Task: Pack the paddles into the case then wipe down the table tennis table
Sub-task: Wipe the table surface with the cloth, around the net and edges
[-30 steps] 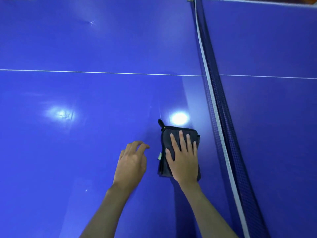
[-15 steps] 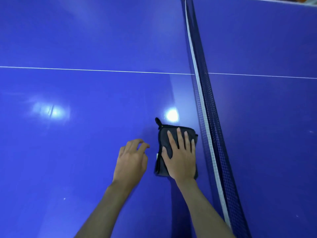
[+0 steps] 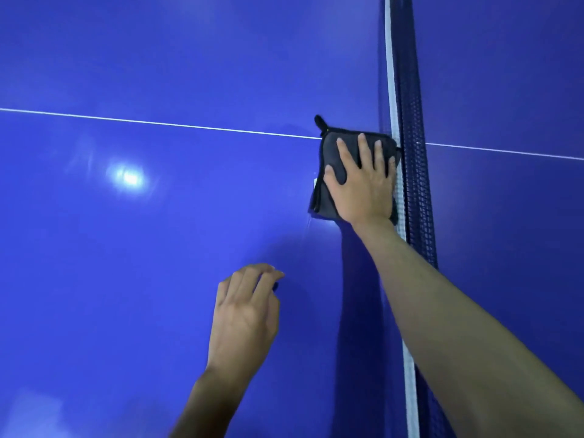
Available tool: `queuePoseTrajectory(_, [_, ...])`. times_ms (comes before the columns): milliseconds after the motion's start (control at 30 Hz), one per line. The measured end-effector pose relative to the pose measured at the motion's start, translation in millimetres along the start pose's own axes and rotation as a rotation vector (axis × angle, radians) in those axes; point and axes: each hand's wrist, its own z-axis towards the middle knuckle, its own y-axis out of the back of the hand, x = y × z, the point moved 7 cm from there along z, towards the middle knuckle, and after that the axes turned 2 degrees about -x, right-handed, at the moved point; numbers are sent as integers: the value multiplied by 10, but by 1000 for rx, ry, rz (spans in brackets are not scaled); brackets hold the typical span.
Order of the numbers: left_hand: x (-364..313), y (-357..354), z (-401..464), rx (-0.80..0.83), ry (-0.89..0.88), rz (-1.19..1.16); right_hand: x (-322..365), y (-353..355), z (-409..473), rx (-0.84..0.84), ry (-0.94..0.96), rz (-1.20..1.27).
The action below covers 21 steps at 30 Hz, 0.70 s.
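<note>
A glossy blue table tennis table (image 3: 158,248) fills the view, its net (image 3: 410,191) running away on the right. Straight, spread fingers (image 3: 363,147) of the right hand (image 3: 360,184) press flat on a folded dark cloth (image 3: 328,150), now touching the net where the white centre line (image 3: 158,124) meets it; a moment ago it lay nearer the person. The wipe is advancing along the net. The left hand (image 3: 245,314) hovers nearer, fingers loosely curled, holding nothing. No paddles or case show.
</note>
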Motion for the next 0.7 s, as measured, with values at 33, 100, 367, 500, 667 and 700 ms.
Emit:
queuePoseTrajectory(33, [-6,-20,11,4,-1,-2,-18,-4,90,10,-1,12])
queuePoseTrajectory(100, [-17,-42,24,9,-19,-11,-45,-2,170,6,0,11])
queuePoseTrajectory(367, [39,115,-216,-2,-4,-46,5,61,-266,8,-3,25])
queuePoseTrajectory(500, [7,245,-391,17,-14,-75,46,141,-975,5,-8,-4])
queuePoseTrajectory(667, [-113,444,-550,33,-70,-87,67,227,-1937,35,-51,-18])
queuePoseTrajectory(700, [-140,475,-573,33,-88,-88,65,243,-2126,30,-65,-12])
